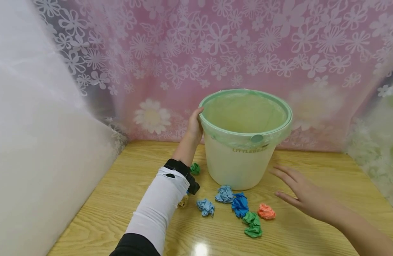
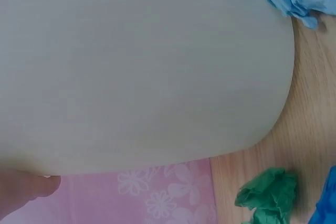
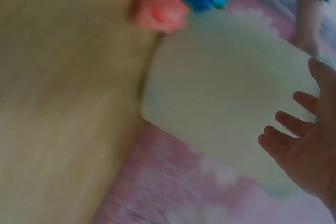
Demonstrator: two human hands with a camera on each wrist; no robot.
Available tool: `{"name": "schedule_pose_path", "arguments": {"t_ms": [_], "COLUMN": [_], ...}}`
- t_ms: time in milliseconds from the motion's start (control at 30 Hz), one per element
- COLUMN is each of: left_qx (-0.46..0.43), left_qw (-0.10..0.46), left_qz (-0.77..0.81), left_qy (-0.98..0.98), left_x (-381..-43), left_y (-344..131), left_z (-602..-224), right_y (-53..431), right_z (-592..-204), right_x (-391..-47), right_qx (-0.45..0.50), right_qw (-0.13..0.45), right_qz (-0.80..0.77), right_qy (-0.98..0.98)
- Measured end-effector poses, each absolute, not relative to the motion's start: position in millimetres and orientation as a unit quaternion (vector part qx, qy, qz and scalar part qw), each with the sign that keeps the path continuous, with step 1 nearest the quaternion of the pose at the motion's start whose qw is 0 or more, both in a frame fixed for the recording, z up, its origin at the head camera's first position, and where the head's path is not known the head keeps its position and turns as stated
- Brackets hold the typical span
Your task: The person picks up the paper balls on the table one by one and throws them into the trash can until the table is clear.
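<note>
A pale trash bin (image 1: 238, 161) with a green rim and a clear liner folded over it stands on the table, tilted slightly. At the rim's left side, my left hand (image 1: 195, 124) grips the bin, its thumb along the edge; the other fingers are mostly hidden. In the left wrist view the bin's wall (image 2: 147, 72) fills most of the picture, with a fingertip (image 2: 47, 185) against it. My right hand (image 1: 312, 195) is held to the right of the bin, apart from it, fingers spread. An orange crumpled paper ball (image 1: 266, 211) lies closest to that hand.
Several more crumpled paper balls lie before the bin: light blue (image 1: 224, 194), another light blue (image 1: 205, 207), dark blue (image 1: 240, 205), green (image 1: 252, 224). A green ball (image 1: 195, 168) and a yellow one (image 1: 183, 202) sit by the left forearm. A pink floral curtain (image 1: 171, 78) hangs behind.
</note>
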State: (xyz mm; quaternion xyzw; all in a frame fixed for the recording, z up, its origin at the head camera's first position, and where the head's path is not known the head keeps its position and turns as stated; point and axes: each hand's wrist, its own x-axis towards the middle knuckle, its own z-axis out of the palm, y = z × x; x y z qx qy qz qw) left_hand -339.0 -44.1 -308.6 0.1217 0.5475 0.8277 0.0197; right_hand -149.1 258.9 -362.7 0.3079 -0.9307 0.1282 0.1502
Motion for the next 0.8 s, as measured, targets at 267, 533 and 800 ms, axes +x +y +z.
{"name": "schedule_pose_path", "arguments": {"t_ms": [267,533,800], "left_qx": [0.124,0.136,0.13], "left_qw": [0.013,0.003,0.003], "left_qz": [0.825,0.816,0.812], "left_qy": [0.551,0.561,0.569], "left_x": [-339.1,-339.1,-338.9], "left_y": [-43.3,-43.7,-45.2], "left_z": [-309.7,-311.5,-311.3], "right_y": [257.4,256.8,254.7], "right_z": [-415.9,-449.2,-456.0], "right_x": [-148.7,-154.6,-162.5], "right_qx": [0.33,0.392,0.381], "right_qw": [0.121,0.125,0.031], "right_qz": [0.117,0.091,0.116], "right_qy": [-0.929,-0.907,-0.917]}}
